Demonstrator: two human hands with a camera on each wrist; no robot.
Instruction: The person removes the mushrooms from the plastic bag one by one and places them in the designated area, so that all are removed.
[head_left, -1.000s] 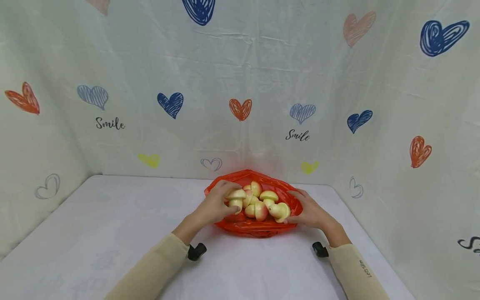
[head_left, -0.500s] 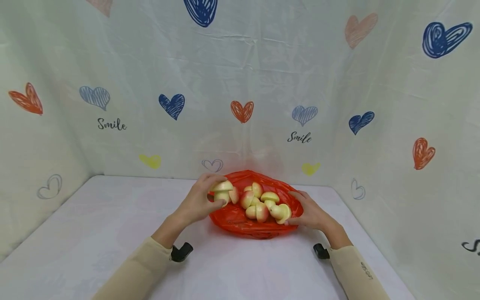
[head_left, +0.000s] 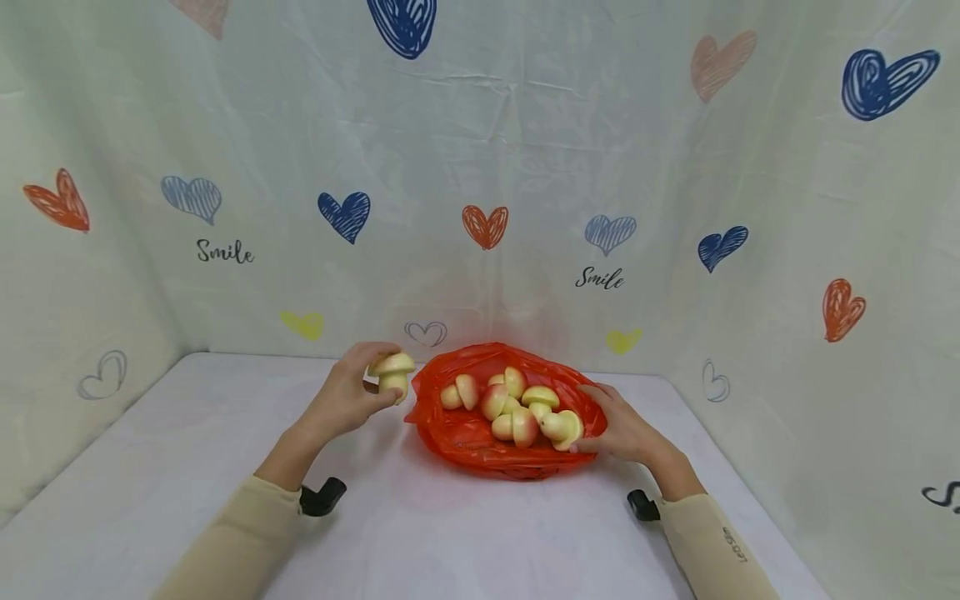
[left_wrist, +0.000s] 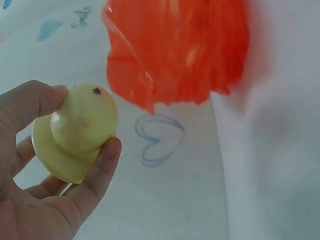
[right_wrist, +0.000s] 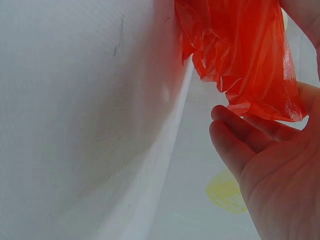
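Note:
My left hand [head_left: 348, 396] pinches a pale yellow mushroom-shaped piece [head_left: 393, 375] between thumb and fingers, left of the bag and above the table. In the left wrist view the rounded end of this piece [left_wrist: 85, 120] shows a small dark spot. An open red plastic bag [head_left: 465, 454] sits in the middle of the table. Several similar pieces [head_left: 540, 396], some blushed red, lie inside it. My right hand [head_left: 622, 425] grips the bag's right side. Seen from the right wrist, its fingers [right_wrist: 240, 130] are beside the outside of the red plastic.
The bag stands on a white-covered table [head_left: 450, 542] near its far edge. A pale curtain [head_left: 420, 142] printed with hearts and words rises behind and along the sides. A black device [head_left: 322, 497] is worn at the left wrist, another [head_left: 642, 505] at the right.
My left hand has lifted a mushroom-shaped piece out of the bag and carried it left. A red-blushed piece at the bag's left is now uncovered. My right hand stays at the bag.

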